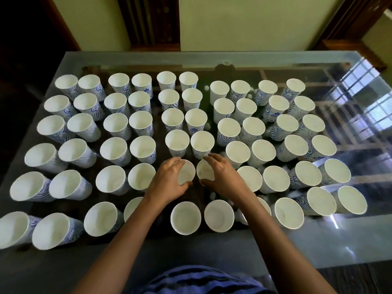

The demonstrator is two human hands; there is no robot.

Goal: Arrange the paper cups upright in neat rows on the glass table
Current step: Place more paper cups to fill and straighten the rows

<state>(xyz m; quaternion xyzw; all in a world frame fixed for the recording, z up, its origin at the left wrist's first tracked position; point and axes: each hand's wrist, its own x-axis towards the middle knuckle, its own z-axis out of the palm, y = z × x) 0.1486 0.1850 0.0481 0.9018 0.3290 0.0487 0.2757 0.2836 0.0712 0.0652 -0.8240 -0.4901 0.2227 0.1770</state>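
Observation:
Several white paper cups with blue wave prints stand upright in rows across the glass table (331, 247). In the middle of the fifth row, my left hand (167, 183) grips one cup (187, 172) by its rim, fingers and thumb curled around it. Right beside it, my right hand (220, 179) grips the neighbouring cup (204, 170) the same way. Both cups are upright and nearly touch each other. Two more cups (185, 217) (219, 215) stand just in front of my hands, between my forearms.
The table's near edge and right side show bare glass with window reflections (364, 115). Small white balls (212, 195) lie under or on the glass among the cups. A pale wall (244, 22) and dark wooden frames stand behind the table.

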